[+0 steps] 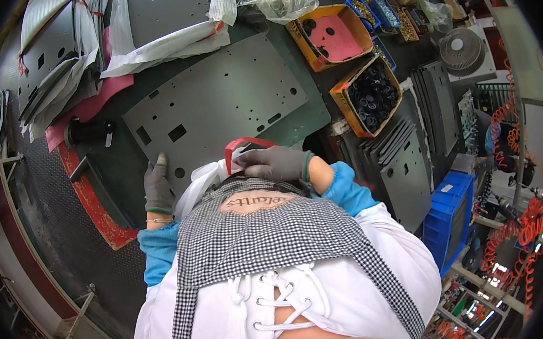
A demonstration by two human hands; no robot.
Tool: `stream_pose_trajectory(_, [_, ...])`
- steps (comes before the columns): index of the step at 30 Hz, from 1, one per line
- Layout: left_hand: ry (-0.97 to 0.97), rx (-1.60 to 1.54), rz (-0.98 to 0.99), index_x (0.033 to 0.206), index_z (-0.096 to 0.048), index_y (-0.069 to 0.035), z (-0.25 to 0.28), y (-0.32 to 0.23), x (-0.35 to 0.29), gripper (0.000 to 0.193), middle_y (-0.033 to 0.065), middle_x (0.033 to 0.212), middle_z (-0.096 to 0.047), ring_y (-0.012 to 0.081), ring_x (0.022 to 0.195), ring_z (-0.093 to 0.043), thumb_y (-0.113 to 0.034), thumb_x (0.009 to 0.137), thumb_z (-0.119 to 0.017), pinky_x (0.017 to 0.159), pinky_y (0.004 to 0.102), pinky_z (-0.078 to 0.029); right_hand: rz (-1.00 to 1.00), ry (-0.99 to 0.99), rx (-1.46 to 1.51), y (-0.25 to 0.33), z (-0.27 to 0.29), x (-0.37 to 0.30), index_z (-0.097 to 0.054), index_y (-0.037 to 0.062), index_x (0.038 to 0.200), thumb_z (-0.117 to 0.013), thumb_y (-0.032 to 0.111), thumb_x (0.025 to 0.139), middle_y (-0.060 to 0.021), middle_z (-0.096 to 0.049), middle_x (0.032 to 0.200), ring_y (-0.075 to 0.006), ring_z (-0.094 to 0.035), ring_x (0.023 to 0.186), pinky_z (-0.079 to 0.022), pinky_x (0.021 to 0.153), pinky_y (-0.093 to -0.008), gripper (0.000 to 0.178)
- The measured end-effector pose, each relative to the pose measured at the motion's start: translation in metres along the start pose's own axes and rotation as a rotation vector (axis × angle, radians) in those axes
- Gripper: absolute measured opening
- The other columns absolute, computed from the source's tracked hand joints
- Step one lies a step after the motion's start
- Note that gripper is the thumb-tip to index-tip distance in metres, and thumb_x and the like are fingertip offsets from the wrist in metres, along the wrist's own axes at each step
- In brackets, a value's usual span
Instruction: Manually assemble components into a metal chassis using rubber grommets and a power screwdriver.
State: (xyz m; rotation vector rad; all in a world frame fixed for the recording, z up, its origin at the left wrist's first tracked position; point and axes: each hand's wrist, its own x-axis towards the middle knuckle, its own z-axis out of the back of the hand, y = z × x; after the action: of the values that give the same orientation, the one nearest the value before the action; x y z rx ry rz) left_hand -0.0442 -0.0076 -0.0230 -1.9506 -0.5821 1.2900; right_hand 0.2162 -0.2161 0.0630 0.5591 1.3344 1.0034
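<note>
A large dark grey metal panel (215,104) with round and square holes lies on the dark green bench surface in front of me. My left hand (157,190), in a grey glove, grips the panel's near left edge, its thumb along the edge and its other fingers mostly hidden. At the near edge, close to my apron, my right hand (277,162), also gloved, has its fingers closed on white foam wrap (199,186). A red strip (244,142) loops over the wrap beside those fingers. What lies beneath the right palm is hidden.
Foam-wrapped panels (71,51) stand at the far left, near a black roll (90,131). Farther right are a box with a pink lining (337,37), a box of black rings (374,94) and stacked dark panels (405,171). A blue crate (444,219) stands at right.
</note>
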Motion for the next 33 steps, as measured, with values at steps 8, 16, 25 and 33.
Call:
stream_pose_trajectory(8, [-0.157, 0.443, -0.173, 0.129, -0.063, 0.003, 0.016, 0.008, 0.005, 0.043, 0.0094, 0.109, -0.072, 0.0171, 0.092, -0.066, -0.026, 0.098, -0.069, 0.079, 0.0300, -0.054, -0.137, -0.976, -0.385, 0.016, 0.209, -0.038, -0.071, 0.0092, 0.118, -0.069, 0.037, 0.092, -0.0169, -0.073, 0.108, -0.0348, -0.070, 0.100, -0.054, 0.089, -0.0427, 0.038])
stream_pose_trajectory(16, [0.093, -0.186, -0.155, 0.142, -0.051, 0.005, 0.008, -0.021, -0.006, 0.047, 0.0150, 0.131, -0.064, 0.0234, 0.116, -0.065, -0.020, 0.103, -0.062, 0.100, 0.0325, -0.053, -0.722, -0.747, -0.885, -0.126, 0.320, 0.050, -0.073, 0.0108, 0.118, -0.063, 0.032, 0.089, -0.0219, -0.070, 0.115, -0.0402, -0.065, 0.113, -0.052, 0.096, -0.0479, 0.037])
stream_pose_trajectory(25, [-0.007, -0.355, -0.229, 0.132, -0.066, -0.002, -0.016, -0.006, 0.016, 0.039, 0.0082, 0.122, -0.069, 0.0182, 0.108, -0.065, -0.029, 0.103, -0.061, 0.095, 0.0311, -0.053, 0.202, -1.222, -0.663, -0.039, 0.263, 0.033, -0.072, 0.0099, 0.103, -0.066, 0.018, 0.093, -0.0096, -0.071, 0.101, -0.0272, -0.070, 0.091, -0.054, 0.085, -0.0399, 0.014])
stream_pose_trajectory(33, [-0.242, 0.058, -0.386, 0.127, -0.069, 0.001, -0.021, 0.012, 0.033, 0.038, 0.0055, 0.113, -0.073, 0.0139, 0.100, -0.064, -0.026, 0.100, -0.066, 0.091, 0.0280, -0.051, 0.531, -0.426, -0.418, 0.062, -0.006, 0.163, -0.072, 0.0106, 0.095, -0.070, 0.025, 0.088, -0.0111, -0.071, 0.091, -0.0318, -0.070, 0.086, -0.056, 0.075, -0.0427, 0.016])
